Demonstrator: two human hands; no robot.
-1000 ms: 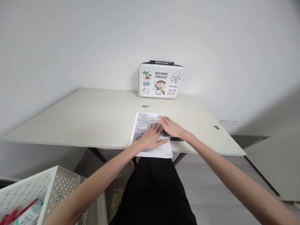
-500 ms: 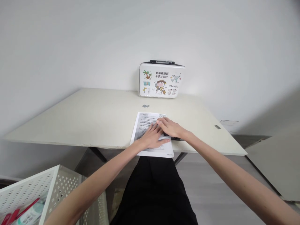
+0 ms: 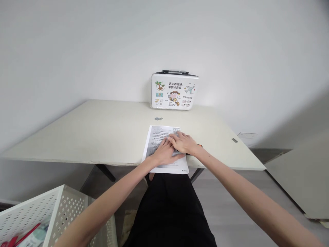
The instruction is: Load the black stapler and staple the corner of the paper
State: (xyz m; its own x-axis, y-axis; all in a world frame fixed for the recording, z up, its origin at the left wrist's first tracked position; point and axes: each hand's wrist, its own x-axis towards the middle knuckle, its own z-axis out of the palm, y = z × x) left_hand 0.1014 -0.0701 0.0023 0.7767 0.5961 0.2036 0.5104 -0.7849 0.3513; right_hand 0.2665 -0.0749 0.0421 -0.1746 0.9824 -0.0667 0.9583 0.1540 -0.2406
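Observation:
A printed paper sheet (image 3: 156,137) lies at the near edge of the pale table (image 3: 102,133), its bottom hanging a little over the edge. My left hand (image 3: 162,155) lies flat on the sheet's lower middle with fingers stretched out. My right hand (image 3: 183,143) rests on the sheet's right side, fingers extended and touching the left hand's fingertips. Its palm covers a dark object (image 3: 198,147) with an orange bit showing at the sheet's right edge; most of that object is hidden.
A white case with cartoon prints (image 3: 174,91) stands against the wall at the table's back. Small grey staple strips (image 3: 158,118) lie beyond the sheet. A white perforated basket (image 3: 59,209) with red items sits on the floor at lower left. A board (image 3: 300,175) leans at right.
My right hand has slid a little left over the sheet and now hides more of the dark object. The left hand stays flat on the paper. The view has shifted slightly.

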